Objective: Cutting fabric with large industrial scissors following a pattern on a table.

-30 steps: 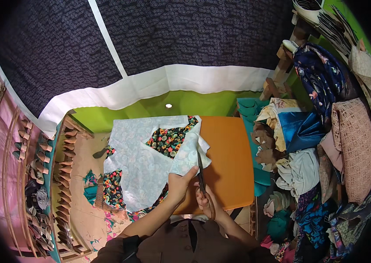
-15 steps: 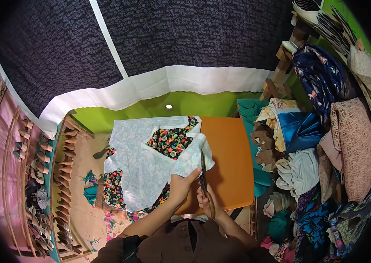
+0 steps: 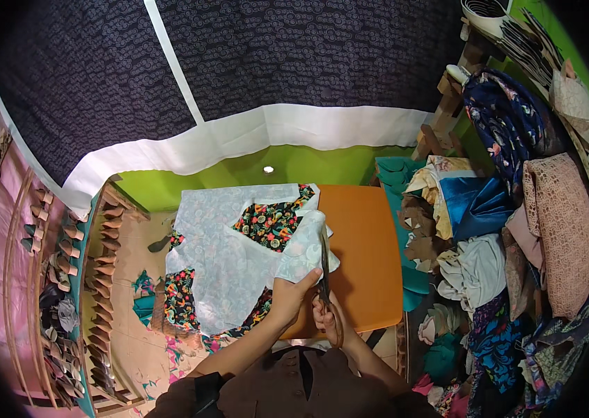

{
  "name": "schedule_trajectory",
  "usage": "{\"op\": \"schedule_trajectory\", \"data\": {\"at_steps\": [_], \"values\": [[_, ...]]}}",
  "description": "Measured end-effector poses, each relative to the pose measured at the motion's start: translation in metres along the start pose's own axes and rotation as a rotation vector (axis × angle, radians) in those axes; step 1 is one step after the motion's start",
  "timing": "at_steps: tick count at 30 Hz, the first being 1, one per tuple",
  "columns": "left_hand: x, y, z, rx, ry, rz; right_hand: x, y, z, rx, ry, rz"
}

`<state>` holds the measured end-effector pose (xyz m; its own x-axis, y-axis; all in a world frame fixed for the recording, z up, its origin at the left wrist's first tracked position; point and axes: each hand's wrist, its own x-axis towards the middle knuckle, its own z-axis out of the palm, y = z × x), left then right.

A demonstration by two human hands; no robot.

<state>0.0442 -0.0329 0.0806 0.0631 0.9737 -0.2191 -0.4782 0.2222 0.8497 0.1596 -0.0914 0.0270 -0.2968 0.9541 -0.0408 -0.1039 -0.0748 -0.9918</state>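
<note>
The cloth [image 3: 221, 244] lies over the left part of the orange table [image 3: 365, 258], hiding the left edge and reaching to the far edge. It is pale on the face turned up, with a black, many-coloured print at its folded or open places (which of the two, I cannot tell). Its right end makes a raised flap [image 3: 300, 254], near the middle of the table, between the far and near edges.

The left hand [image 3: 289, 296] pinches the lower border of this flap, thumb on top; its other fingers are mostly hidden. The right hand [image 3: 326, 313], close beside it above the near edge, is closed around the handles of dark scissors [image 3: 326, 282]. Their blades point to the far edge and lie along the right side of the flap; whether they are apart, I cannot tell.

The orange surface is bare toward the right edge. Beyond this edge stands a heap of fabrics, with a shiny blue cloth [image 3: 479, 209] and a white crumpled cloth [image 3: 475, 273]. Left of the table, coloured scraps [image 3: 143, 306] lie on the floor [image 3: 122, 296], near a rack of brown shoe-like shapes [image 3: 104, 270]. Behind the far edge is a green wall [image 3: 239, 171], under a dark patterned curtain [image 3: 308, 63].
</note>
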Motion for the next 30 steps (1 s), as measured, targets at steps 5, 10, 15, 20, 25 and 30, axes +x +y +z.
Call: {"op": "schedule_trajectory", "data": {"at_steps": [5,10,15,20,25,30], "values": [[0.000,-0.003,-0.001,-0.002,0.006,-0.026,0.000,-0.007,0.003,0.046,0.023,0.020],[0.003,-0.007,-0.003,-0.003,-0.001,0.015,0.000,-0.003,0.004,0.067,0.054,0.035],[0.004,-0.004,0.002,-0.019,-0.003,-0.010,0.001,-0.005,0.003,0.074,0.067,0.027],[0.002,0.000,0.002,-0.022,-0.001,-0.076,0.003,-0.008,0.005,0.092,0.053,0.008],[0.003,-0.002,0.002,-0.018,-0.002,-0.044,0.001,-0.006,0.004,0.105,0.081,0.013],[0.002,0.000,0.003,0.025,0.013,-0.017,0.001,0.001,0.000,0.093,0.048,0.035]]}}
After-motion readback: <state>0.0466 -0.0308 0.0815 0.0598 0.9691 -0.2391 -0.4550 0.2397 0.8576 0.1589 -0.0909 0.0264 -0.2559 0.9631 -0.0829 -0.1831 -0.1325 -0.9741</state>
